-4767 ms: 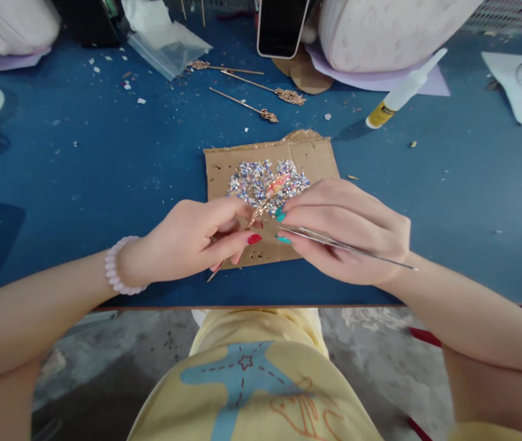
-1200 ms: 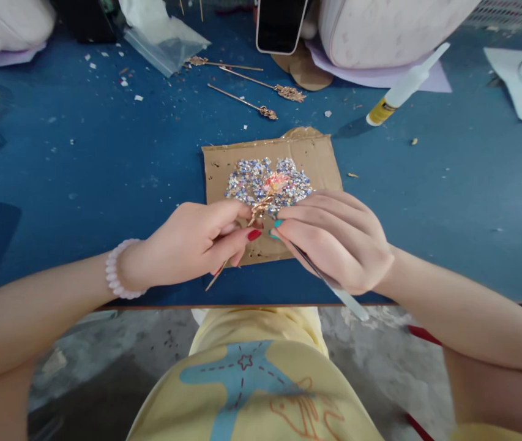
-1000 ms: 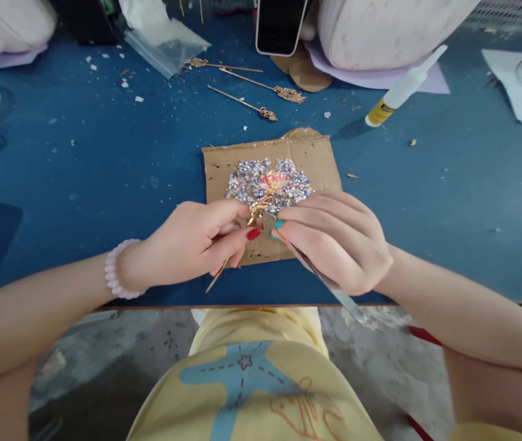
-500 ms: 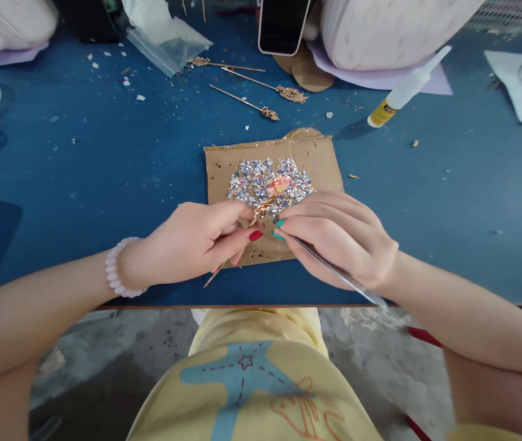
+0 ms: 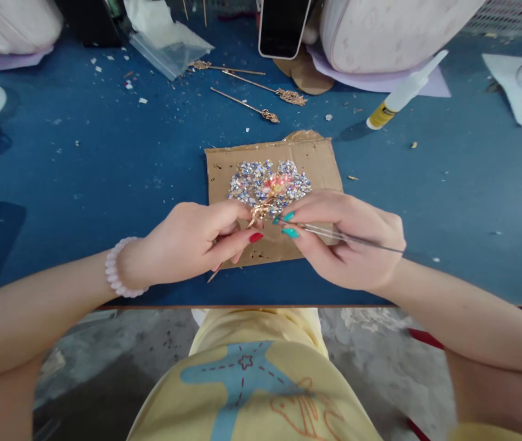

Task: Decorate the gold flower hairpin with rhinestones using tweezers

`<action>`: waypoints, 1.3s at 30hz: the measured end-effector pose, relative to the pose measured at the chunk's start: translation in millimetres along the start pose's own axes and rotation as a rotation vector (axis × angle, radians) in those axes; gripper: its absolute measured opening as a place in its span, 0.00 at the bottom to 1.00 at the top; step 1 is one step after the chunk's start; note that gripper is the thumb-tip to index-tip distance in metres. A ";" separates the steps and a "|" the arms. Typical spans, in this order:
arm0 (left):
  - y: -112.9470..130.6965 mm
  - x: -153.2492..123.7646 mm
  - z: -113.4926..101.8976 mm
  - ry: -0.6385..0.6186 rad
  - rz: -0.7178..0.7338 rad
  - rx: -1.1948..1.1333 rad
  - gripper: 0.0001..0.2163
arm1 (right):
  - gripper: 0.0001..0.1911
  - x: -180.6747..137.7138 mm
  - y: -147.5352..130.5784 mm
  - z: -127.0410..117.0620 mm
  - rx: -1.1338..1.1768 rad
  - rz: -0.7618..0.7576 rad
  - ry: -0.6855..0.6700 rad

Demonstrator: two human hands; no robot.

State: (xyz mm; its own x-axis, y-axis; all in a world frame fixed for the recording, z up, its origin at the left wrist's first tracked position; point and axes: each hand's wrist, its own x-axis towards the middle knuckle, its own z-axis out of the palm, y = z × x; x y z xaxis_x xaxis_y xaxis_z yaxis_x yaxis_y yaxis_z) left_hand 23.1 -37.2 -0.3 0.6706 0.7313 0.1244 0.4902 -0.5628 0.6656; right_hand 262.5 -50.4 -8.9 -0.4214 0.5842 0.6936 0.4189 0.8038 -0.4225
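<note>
My left hand is closed on a gold hairpin whose ornate head carries a pink piece and points up over a pile of shiny sequins. The pin's thin stem pokes out below my fingers. My right hand pinches metal tweezers, their tips beside the hairpin's head and their back end pointing right. Both hands hover over a brown cardboard sheet lying on the blue table.
Three more gold hairpins lie behind the cardboard. A glue tube is at the back right, a phone and a pale bag at the back. A clear plastic bag and scattered flecks lie back left.
My right hand has turned the tweezers so their back end swings from down-right to level right. The left hand has stayed still on the hairpin.
</note>
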 end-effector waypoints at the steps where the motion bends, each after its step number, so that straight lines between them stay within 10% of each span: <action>1: -1.5 0.2 0.7 0.007 0.018 -0.004 0.07 | 0.04 0.7 -0.2 -0.4 -0.012 0.010 0.013; 39: 6.2 -0.9 0.7 0.022 0.003 -0.079 0.07 | 0.04 3.7 5.9 -4.1 0.029 -0.043 0.008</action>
State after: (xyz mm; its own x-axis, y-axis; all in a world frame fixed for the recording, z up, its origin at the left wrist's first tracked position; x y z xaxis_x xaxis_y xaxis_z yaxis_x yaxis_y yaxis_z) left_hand 25.8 -41.6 3.2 0.6594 0.7383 0.1418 0.4419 -0.5333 0.7214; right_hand 266.7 -44.0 -6.5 -0.4321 0.5483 0.7160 0.3769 0.8311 -0.4090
